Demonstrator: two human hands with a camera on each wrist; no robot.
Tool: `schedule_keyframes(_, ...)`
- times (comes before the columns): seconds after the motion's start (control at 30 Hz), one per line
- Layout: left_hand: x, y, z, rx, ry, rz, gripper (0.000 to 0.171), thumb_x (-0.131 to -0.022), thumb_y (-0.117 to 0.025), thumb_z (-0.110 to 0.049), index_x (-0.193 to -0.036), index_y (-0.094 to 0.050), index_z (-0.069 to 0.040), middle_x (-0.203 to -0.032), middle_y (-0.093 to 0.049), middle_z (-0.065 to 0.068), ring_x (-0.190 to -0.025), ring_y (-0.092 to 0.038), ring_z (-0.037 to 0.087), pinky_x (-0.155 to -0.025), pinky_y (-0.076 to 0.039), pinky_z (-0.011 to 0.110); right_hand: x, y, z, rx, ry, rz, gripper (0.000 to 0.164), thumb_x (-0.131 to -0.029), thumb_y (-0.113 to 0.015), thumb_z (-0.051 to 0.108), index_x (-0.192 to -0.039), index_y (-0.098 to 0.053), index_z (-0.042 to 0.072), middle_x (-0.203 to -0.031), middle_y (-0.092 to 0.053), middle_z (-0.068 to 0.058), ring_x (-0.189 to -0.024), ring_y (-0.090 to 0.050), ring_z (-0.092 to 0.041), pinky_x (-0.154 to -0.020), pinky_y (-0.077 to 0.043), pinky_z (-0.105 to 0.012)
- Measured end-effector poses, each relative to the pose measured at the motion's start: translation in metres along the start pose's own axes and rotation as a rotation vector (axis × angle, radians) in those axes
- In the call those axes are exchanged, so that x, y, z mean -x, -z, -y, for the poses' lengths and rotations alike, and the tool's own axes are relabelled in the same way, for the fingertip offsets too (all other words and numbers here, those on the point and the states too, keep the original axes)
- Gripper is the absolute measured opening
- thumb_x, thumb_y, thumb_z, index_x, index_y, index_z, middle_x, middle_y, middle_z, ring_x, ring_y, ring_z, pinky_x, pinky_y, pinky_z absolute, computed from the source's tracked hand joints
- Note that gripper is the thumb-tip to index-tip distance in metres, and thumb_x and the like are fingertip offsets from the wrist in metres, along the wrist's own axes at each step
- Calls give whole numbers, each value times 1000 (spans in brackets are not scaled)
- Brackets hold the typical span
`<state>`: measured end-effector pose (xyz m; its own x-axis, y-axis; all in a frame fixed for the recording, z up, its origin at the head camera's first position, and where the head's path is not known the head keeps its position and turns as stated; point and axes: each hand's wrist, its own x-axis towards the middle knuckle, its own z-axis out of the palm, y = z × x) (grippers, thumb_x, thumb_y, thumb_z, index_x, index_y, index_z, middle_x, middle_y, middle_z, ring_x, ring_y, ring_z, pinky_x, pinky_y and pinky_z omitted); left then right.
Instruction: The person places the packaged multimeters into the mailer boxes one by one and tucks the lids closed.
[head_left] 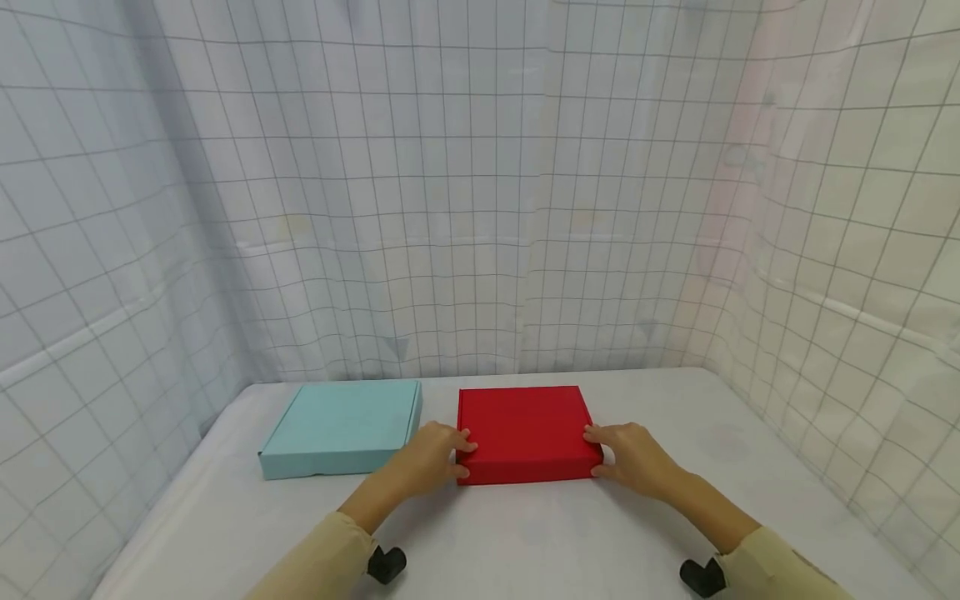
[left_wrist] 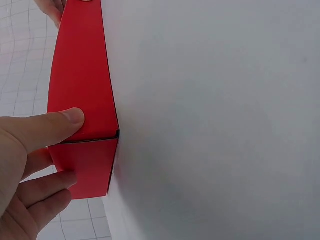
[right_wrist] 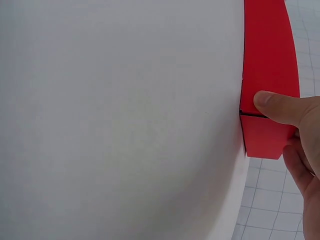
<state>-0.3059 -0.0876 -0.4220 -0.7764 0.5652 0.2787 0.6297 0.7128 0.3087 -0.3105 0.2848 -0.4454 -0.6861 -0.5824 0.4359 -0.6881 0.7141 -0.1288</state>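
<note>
A closed red cardboard box [head_left: 525, 425] lies flat on the white table. At its left front corner my left hand [head_left: 429, 458] grips it. In the left wrist view the thumb [left_wrist: 57, 125] presses the front face while the fingers lie along the left side. My right hand [head_left: 639, 458] holds the opposite front corner. Its thumb [right_wrist: 277, 105] also sits on the front face in the right wrist view, with the other fingers partly hidden behind the box. To the left stands a closed light blue box [head_left: 345, 425], close beside my left hand.
White cloth covers the table [head_left: 540, 542]. Grid-patterned curtains [head_left: 465, 192] enclose it at the back and on both sides. A black device [head_left: 387, 564] is worn at the left sleeve, and another black device [head_left: 702, 577] at the right one.
</note>
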Motion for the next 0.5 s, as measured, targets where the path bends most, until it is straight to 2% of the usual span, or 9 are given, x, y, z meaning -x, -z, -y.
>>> schedule_keyframes(0.2,-9,0,7,37,64,-2,42,-84,-88,-11,-123,-76,-3,-129,-69,17,-122,-62,41,-78,-62,34,-13,-5,-8,-10,-17,1,55,-76,-94,11,-125,-72,-3,-119,-74,-15,-108,-71,-32,-88,-59,-44)
schedule_keyframes(0.5,-18,-5,16,50,73,-17,40,-85,-87,-12,-123,-76,-5,-131,-68,16,-122,-61,40,-78,-61,29,-21,-8,-12,-38,-87,7,54,-76,-94,9,-124,-73,-1,-120,-73,-14,-108,-71,-32,-87,-60,-42)
